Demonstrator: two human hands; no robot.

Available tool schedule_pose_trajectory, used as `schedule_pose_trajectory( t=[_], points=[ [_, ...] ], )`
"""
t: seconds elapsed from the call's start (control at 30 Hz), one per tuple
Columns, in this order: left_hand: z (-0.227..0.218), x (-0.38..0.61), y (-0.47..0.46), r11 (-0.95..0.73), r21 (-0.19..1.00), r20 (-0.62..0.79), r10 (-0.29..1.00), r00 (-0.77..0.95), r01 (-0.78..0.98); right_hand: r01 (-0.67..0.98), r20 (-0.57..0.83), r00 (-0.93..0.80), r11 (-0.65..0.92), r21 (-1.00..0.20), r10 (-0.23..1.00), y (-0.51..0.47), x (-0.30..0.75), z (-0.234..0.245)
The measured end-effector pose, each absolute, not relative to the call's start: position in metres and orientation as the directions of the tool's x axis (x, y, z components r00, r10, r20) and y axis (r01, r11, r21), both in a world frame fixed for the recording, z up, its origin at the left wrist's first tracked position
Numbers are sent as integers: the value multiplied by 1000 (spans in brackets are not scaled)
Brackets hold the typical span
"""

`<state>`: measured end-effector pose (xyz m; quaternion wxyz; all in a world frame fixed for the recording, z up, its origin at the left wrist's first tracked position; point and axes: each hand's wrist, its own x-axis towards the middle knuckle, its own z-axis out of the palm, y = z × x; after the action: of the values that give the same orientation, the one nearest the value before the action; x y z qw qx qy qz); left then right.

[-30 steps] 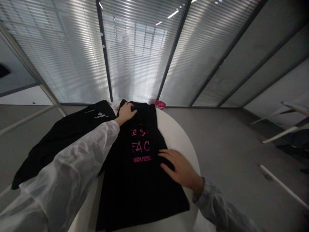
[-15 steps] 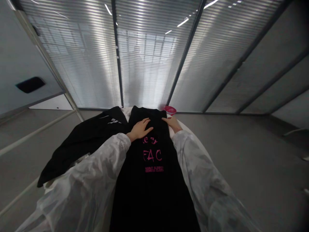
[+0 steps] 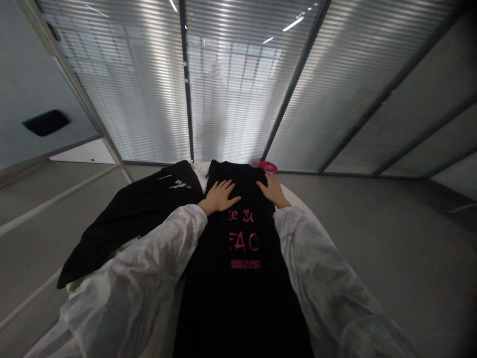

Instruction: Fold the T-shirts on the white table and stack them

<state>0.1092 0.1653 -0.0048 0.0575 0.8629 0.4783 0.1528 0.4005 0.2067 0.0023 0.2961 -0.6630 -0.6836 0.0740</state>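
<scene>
A black garment with pink lettering (image 3: 242, 278) lies folded in a long strip on a round white table (image 3: 294, 198). My left hand (image 3: 219, 196) rests flat on its far left part, fingers stretched out and holding nothing. My right hand (image 3: 273, 190) lies flat on its far right part, fingers also stretched out. Both arms are in translucent white sleeves.
A second black garment with white marks (image 3: 137, 214) lies heaped on the table's left side and hangs over the edge. A small pink basket (image 3: 267, 166) stands at the table's far edge. Glass walls with blinds stand behind. Grey floor surrounds the table.
My right hand has moved from the garment's near right side up to its far end, beside my left hand. My left hand has spread flat. The camera has swung slightly left.
</scene>
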Motion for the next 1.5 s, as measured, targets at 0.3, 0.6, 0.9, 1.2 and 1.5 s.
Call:
schedule_pose_trajectory(
  t=[0.3, 0.6, 0.9, 1.2, 1.5],
  points=[
    [6, 103, 144, -571, 194, 182, 820, 542, 798, 888, 183, -388, 419, -189, 904, 43, 397, -9],
    [17, 63, -2, -763, 249, 217, 645, 733, 597, 805, 223, -528, 567, -175, 819, -111, 379, 29],
    [45, 16, -105, -881, 414, 249, 350, 903, 228, 615, 128, -706, 692, -377, 697, -171, 388, 49],
    [53, 3, -139, -924, 367, 209, 195, 958, 107, 639, 67, -701, 668, -381, 709, -202, 371, 52],
    [67, -2, -138, -868, 481, 142, 215, 966, 123, 622, 25, -729, 676, -396, 685, -221, 361, 58]
  ],
)
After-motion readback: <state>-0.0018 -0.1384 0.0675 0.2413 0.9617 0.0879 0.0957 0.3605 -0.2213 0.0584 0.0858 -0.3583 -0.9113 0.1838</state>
